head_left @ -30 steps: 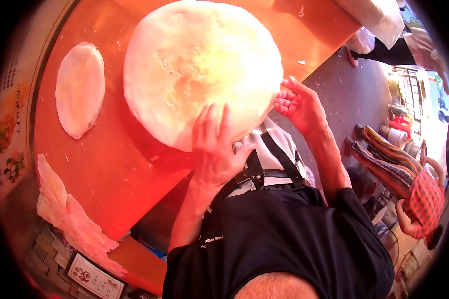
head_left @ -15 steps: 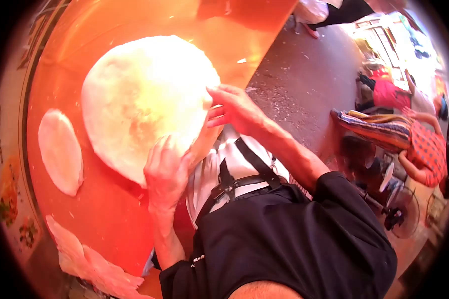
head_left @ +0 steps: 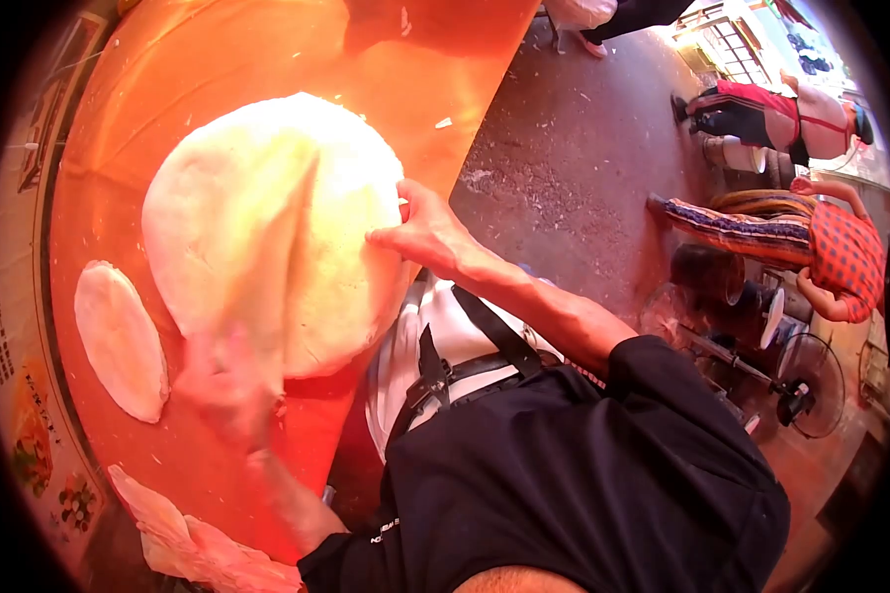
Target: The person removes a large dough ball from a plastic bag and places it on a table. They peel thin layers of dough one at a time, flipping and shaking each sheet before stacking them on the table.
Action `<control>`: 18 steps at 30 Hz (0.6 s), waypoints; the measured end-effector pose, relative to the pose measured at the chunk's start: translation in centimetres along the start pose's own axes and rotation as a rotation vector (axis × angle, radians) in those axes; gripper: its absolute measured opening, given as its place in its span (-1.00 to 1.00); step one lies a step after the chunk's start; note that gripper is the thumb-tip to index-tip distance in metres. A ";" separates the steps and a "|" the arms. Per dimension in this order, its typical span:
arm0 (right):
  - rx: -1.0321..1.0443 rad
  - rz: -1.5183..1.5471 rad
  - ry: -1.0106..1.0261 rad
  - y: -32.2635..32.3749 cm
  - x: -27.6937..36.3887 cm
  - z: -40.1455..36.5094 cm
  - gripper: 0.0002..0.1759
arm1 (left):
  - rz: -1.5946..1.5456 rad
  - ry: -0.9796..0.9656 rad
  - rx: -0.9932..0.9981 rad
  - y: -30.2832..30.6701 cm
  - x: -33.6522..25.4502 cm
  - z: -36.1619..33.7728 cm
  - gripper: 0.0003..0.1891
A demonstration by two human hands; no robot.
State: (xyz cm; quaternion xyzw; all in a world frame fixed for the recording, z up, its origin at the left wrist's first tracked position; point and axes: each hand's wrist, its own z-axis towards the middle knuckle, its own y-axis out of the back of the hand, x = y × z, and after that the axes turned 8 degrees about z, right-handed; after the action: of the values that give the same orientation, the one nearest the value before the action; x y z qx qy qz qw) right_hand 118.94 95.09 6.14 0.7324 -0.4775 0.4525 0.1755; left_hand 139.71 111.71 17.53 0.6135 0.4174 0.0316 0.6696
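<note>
Left of frame: round dough (head_left: 336,227) on orange table (head_left: 267,49) | right hand (head_left: 427,229): pinching right edge | left hand (head_left: 225,381): blurred, grip indeterminable

The worktop (head_left: 267,49) looks glossy; pale disc (head_left: 341,267) at 10 o'clock, smooth; shirt (head_left: 593,465) at 5 o'clock, matt cloth.

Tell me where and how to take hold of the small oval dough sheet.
I'd take the oval dough sheet by its long edge facing the big round dough, coming from that side. It lies flat on the orange tabletop, with no raised part to pinch, so flat fingers slid under along that edge should spread support along its length.
</note>
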 end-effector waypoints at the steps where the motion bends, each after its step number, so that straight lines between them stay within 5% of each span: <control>1: -0.008 -0.003 0.039 0.2 -0.9 0.5 -0.42 | -0.086 0.000 -0.165 1.2 -0.4 0.2 -0.70; 2: -0.014 -0.005 0.076 0.2 -1.7 0.9 -0.41 | -0.167 -0.013 -0.330 2.3 -0.7 0.5 -0.69; 3: -0.019 -0.006 0.062 0.2 -1.7 1.0 -0.41 | -0.288 0.057 -0.239 5.2 3.8 0.3 -0.62; 5: -0.037 -0.013 0.035 0.5 -1.8 1.7 -0.41 | -0.546 0.266 -0.383 9.3 4.1 -0.2 -0.60; 8: -0.010 0.071 0.079 0.6 -2.8 2.7 -0.42 | -0.617 0.209 -0.595 13.1 11.9 -4.1 -0.39; 9: -0.010 0.083 0.071 0.4 -2.6 2.7 -0.42 | -0.569 0.315 -0.688 13.3 11.7 -5.9 -0.38; 11: -0.012 0.107 0.053 0.3 -1.7 2.1 -0.42 | -0.453 0.349 -0.705 15.8 21.3 -11.6 -0.41; 14: 0.004 0.190 0.026 0.2 -1.7 2.0 -0.42 | -0.247 0.686 -0.744 14.5 28.9 -16.7 -0.43; 16: 0.013 0.212 -0.061 0.3 -1.4 1.9 -0.45 | -0.069 0.976 -0.689 11.6 29.9 -18.7 -0.44; 18: 0.049 0.290 -0.132 0.4 -0.2 1.1 -0.47 | -0.017 0.936 -0.624 8.0 28.0 -18.5 -0.45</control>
State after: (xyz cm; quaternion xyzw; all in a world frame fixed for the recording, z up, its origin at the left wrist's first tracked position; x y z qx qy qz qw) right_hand 119.13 94.25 5.33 0.6881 -0.5775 0.4354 0.0589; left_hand 150.64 143.92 11.64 0.3034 0.6457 0.4171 0.5630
